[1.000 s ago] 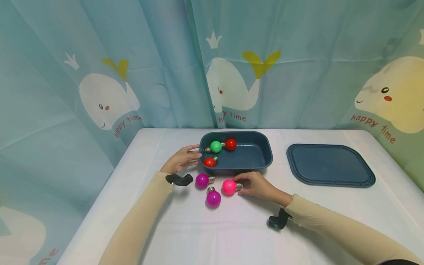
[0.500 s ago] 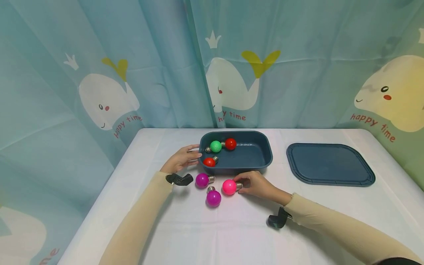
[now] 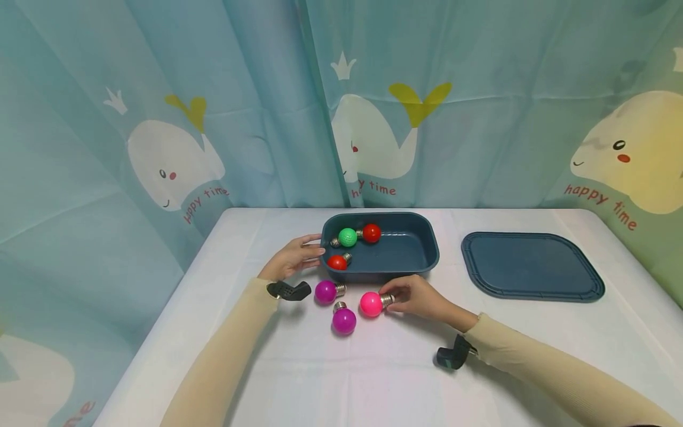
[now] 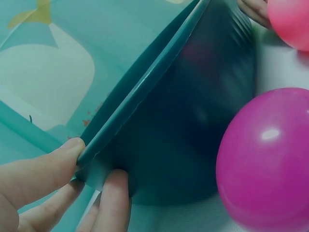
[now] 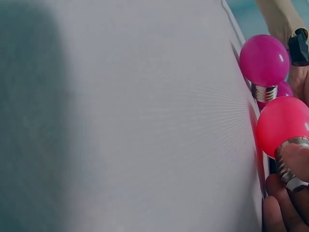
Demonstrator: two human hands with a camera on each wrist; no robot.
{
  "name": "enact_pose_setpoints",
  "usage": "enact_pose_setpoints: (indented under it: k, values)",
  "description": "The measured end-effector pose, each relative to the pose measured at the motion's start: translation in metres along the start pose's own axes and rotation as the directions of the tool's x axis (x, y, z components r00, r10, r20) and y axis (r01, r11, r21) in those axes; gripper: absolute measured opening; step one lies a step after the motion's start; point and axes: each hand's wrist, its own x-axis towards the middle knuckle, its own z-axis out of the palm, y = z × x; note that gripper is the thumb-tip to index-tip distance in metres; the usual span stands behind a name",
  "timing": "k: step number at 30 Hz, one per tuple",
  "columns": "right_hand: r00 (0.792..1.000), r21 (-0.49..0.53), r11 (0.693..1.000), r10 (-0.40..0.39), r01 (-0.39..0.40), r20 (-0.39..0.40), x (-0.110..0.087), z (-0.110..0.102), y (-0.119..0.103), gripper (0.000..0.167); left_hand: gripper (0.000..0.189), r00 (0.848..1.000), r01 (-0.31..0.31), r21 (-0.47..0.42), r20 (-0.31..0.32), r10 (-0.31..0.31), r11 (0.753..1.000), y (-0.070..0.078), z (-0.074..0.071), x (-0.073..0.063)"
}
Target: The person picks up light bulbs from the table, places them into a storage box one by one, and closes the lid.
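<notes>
My right hand (image 3: 418, 298) pinches the metal screw base of a pink light bulb (image 3: 370, 304) just in front of a dark blue bin (image 3: 384, 277). In the right wrist view, the thumb lies on the threads of the pink bulb (image 5: 285, 124). My left hand (image 3: 293, 258) touches the bin's left end with fairly straight fingers; the left wrist view has its fingertips at the rim and outer wall (image 4: 159, 140). Two purple bulbs, one (image 3: 325, 292) near the bin and another (image 3: 344, 321) closer to me, lie on the white cloth. Inside the bin are a green bulb (image 3: 348, 237) and two red bulbs (image 3: 372, 233).
A dark blue flat lid (image 3: 533, 267) lies at the right of the white-covered table (image 3: 395, 379). Behind and to the left hangs a blue-green curtain (image 3: 267, 118) with whale prints.
The right hand has shifted slightly to the right with the pink bulb, whose screw base now shows more. The left hand, bin and other bulbs have not visibly moved.
</notes>
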Motion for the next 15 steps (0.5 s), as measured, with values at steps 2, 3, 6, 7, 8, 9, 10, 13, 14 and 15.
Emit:
enact_pose_setpoints:
  k: [2, 3, 6, 7, 8, 9, 10, 13, 14, 15]
  values:
    - [1.000, 0.053, 0.999, 0.012, -0.012, 0.006, -0.0012, -0.0007, 0.0008, 0.033, 0.059, 1.000, 0.005, 0.000, -0.005, -0.005, 1.000, -0.0008, 0.0004, 0.0011]
    - [1.000, 0.081, 0.997, 0.018, -0.018, 0.010, -0.0019, -0.0010, 0.0008, 0.034, 0.058, 1.000, 0.010, -0.002, -0.009, -0.010, 1.000, -0.0006, 0.0008, 0.0015]
    - [0.999, 0.137, 0.990, 0.030, -0.032, 0.019, -0.0035, -0.0018, 0.0019, 0.034, 0.058, 1.000, 0.016, -0.006, -0.009, -0.016, 1.000, -0.0001, 0.0015, 0.0016]
    - [0.999, 0.147, 0.988, 0.033, -0.036, 0.020, -0.0037, -0.0019, 0.0021, 0.035, 0.058, 1.000, 0.017, -0.008, -0.008, -0.017, 1.000, 0.0001, 0.0018, 0.0015]
    - [0.999, 0.156, 0.987, 0.037, -0.040, 0.021, -0.0038, -0.0020, 0.0024, 0.035, 0.058, 1.000, 0.017, -0.008, -0.006, -0.017, 1.000, 0.0003, 0.0019, 0.0014]
    - [0.999, 0.162, 0.986, 0.042, -0.045, 0.022, -0.0039, -0.0022, 0.0027, 0.035, 0.058, 1.000, 0.014, -0.006, -0.004, -0.014, 1.000, 0.0003, 0.0020, 0.0012]
    - [0.999, 0.165, 0.985, 0.045, -0.048, 0.022, -0.0041, -0.0025, 0.0030, 0.035, 0.059, 1.000, 0.014, -0.006, -0.003, -0.014, 1.000, 0.0006, 0.0021, 0.0008]
    - [0.998, 0.168, 0.983, 0.066, -0.069, 0.022, -0.0043, -0.0042, 0.0029, 0.035, 0.059, 1.000, 0.012, -0.004, -0.003, -0.012, 1.000, 0.0012, 0.0020, -0.0002]
    - [0.997, 0.170, 0.983, 0.071, -0.074, 0.022, -0.0046, -0.0052, 0.0028, 0.035, 0.059, 1.000, 0.012, -0.005, -0.004, -0.012, 1.000, 0.0013, 0.0018, -0.0004]
    - [0.997, 0.169, 0.983, 0.075, -0.077, 0.021, -0.0049, -0.0062, 0.0025, 0.035, 0.058, 1.000, 0.011, -0.005, -0.004, -0.011, 1.000, 0.0014, 0.0016, -0.0005]
